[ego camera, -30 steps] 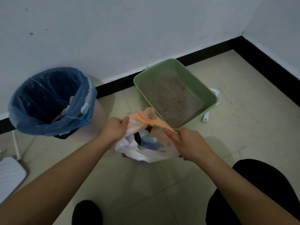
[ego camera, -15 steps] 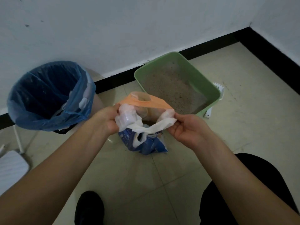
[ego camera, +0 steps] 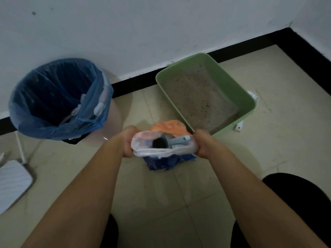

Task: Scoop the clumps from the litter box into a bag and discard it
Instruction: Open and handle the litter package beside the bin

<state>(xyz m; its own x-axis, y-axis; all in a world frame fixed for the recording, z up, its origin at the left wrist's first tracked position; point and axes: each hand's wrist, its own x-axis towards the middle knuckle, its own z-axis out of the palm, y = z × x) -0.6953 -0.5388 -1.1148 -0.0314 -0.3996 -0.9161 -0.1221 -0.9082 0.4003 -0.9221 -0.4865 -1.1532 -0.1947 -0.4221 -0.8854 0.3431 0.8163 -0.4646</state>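
A plastic bag [ego camera: 162,152], white at the rim with an orange handle part behind and blue print below, is held above the tiled floor. My left hand [ego camera: 129,143] grips its left edge and my right hand [ego camera: 203,144] grips its right edge, holding the mouth open. Inside it lies a grey scoop [ego camera: 176,141] with its handle pointing right. The green litter box [ego camera: 231,86], filled with sandy litter, stands just behind the bag against the wall.
A bin lined with a blue bag [ego camera: 59,97] stands at the left by the wall. A white brush [ego camera: 253,97] pokes out behind the litter box. A white object [ego camera: 12,183] lies at the far left. My dark-clad knee [ego camera: 300,199] is at lower right.
Both hands shifted their grip along the bag's rim and pulled it wider, so the mouth now faces up and shows the scoop inside. The view has tilted slightly.
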